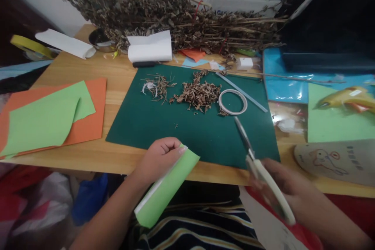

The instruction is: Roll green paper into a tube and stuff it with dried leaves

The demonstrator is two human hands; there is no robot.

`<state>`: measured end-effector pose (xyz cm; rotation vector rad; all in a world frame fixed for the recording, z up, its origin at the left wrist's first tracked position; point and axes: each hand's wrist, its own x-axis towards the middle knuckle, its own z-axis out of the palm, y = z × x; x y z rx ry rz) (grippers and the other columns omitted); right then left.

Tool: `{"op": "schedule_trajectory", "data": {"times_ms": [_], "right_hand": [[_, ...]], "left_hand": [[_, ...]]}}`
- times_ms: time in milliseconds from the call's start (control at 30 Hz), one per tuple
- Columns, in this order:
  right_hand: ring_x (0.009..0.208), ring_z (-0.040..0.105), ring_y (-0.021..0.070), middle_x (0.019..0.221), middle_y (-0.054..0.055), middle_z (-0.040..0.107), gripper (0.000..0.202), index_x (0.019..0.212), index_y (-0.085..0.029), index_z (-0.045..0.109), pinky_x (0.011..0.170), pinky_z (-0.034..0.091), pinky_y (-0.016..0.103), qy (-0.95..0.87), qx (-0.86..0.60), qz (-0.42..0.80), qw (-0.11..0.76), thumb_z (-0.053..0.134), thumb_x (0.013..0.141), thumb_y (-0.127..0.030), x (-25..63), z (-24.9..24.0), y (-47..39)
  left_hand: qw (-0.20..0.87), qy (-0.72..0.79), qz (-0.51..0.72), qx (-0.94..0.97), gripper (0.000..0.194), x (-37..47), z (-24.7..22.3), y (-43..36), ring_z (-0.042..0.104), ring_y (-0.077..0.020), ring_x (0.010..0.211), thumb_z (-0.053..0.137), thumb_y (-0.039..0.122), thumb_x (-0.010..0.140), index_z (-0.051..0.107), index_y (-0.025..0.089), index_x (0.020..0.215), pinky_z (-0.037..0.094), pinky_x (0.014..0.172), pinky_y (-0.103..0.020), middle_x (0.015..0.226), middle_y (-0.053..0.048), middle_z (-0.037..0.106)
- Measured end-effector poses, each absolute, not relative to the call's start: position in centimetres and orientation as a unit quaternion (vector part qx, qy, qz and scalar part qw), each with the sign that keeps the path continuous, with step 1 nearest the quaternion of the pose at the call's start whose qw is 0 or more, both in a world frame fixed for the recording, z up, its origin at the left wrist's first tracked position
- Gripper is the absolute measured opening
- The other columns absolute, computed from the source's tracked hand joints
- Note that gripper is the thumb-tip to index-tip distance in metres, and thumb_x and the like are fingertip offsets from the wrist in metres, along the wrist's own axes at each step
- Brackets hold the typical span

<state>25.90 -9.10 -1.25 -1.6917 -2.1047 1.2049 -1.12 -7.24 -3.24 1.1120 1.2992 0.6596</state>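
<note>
My left hand [164, 158] pinches the upper end of a green paper strip [172, 187], which has a white band along its left edge and hangs tilted over the table's front edge. In my right hand [281, 187] is a pair of scissors [254, 160] with pale handles; its blades look closed and point away over the green cutting mat [140, 125]. Just beyond the scissor tips lies a roll of white tape [223, 106]. A heap of crumbled dried leaves [197, 95] and a small pile of thin stems [161, 86] rest on the mat.
Orange paper [101, 105] lies under green sheets [43, 121] at left. A large bundle of dried plants [164, 15] spans the back, behind a white paper roll [150, 51]. At right are a yellow glue gun [345, 97] and a container with a drawn animal [336, 162].
</note>
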Motion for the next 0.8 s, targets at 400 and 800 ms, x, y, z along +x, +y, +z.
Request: {"op": "schedule_trajectory", "data": {"times_ms": [400, 800], "right_hand": [[0.058, 0.049, 0.0091, 0.068, -0.002, 0.054, 0.019, 0.085, -0.019, 0.055, 0.051, 0.043, 0.019, -0.639, -0.487, 0.590, 0.075, 0.055, 0.067, -0.015, 22.6, -2.0, -9.1], [0.063, 0.050, 0.0105, 0.073, -0.002, 0.054, 0.019, 0.086, -0.020, 0.051, 0.056, 0.044, 0.021, -0.684, -0.459, 0.566, 0.007, 0.053, 0.068, -0.015, 22.4, -1.8, -8.3]], "left_hand": [[0.575, 0.556, 0.282, 0.530, 0.026, -1.4, -3.8, -7.3, 0.029, -0.0064, 0.048, 0.044, 0.030, 0.075, 0.040, 0.016, 0.054, 0.024, 0.045, -0.019, 0.052, 0.006, 0.032], [0.573, 0.561, 0.273, 0.531, 0.025, -1.3, -4.0, -7.3, 0.030, -0.0069, 0.050, 0.045, 0.030, 0.074, 0.040, 0.016, 0.054, 0.025, 0.046, -0.019, 0.052, 0.006, 0.031]]}}
